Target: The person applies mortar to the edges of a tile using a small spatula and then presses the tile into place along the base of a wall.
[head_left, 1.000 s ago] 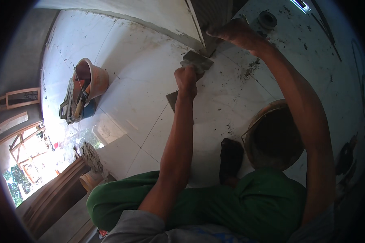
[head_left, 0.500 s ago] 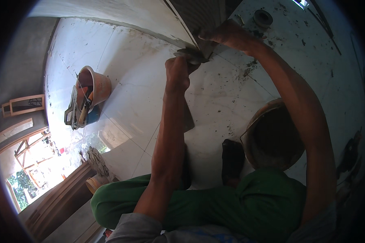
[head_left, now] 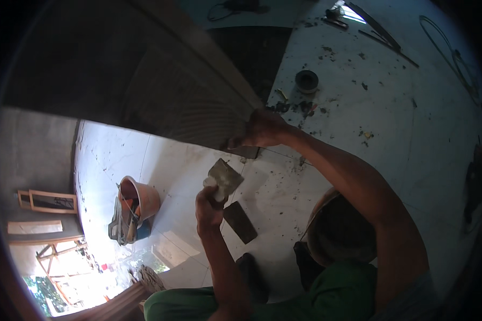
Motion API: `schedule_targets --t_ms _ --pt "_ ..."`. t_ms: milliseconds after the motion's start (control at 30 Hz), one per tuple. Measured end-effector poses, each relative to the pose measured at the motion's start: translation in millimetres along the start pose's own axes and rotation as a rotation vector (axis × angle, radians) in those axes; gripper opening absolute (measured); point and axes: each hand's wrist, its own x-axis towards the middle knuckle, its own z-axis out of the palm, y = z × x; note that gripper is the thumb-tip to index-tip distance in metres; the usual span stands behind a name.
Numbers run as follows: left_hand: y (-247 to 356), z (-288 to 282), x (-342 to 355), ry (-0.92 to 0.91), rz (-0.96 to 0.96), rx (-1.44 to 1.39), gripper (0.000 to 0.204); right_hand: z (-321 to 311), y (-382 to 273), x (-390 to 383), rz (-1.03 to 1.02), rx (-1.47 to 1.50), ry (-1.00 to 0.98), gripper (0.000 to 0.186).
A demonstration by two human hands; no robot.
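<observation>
From my seat at the far end of the feed, the pale tiled floor (head_left: 439, 155) is the biggest thing I see, scattered with dark crumbs. Next comes a dark, broad surface (head_left: 91, 69) slanting across the upper left, with a ridged patch near its lower corner. On my right stands a dark round bucket (head_left: 315, 224), partly behind the right forearm; well apart on the left I see an orange bucket (head_left: 149, 199) with tools bunched against its side. My right hand (head_left: 265, 128) is against the lower corner of the broad surface, fingers partly bent; I cannot tell whether it grips the edge or only rests there. My left hand (head_left: 209, 208) is curled closed around the near end of a flat greyish tool (head_left: 227, 176), its blade raised toward that same corner and apart from it. Just beside that hand, nearer to me, a dark rectangular piece (head_left: 241, 222) lies on the tiles. Smaller yet, a dark ring-shaped roll (head_left: 307, 81) sits on the floor beyond the right hand.
</observation>
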Motion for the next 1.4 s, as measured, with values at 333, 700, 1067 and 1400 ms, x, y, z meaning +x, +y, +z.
schedule_targets --t_ms 333,700,1067,1400 --pt "-42.4 63.1 -14.0 -0.086 0.118 0.627 0.024 -25.7 2.5 -10.4 -0.081 0.042 0.098 0.081" --pt "-72.1 68.7 -3.5 -0.429 -0.596 -1.163 0.031 -24.4 1.7 -3.3 -0.128 0.035 0.112 0.052" --pt "-93.4 83.1 1.0 -0.553 -0.622 -1.188 0.036 -8.8 3.3 -16.3 -0.22 0.052 0.334 0.038" --pt "-41.2 74.0 -26.8 -0.385 -0.121 -0.79 0.033 -20.9 -11.0 -10.1 -0.212 -0.1 0.252 0.054"
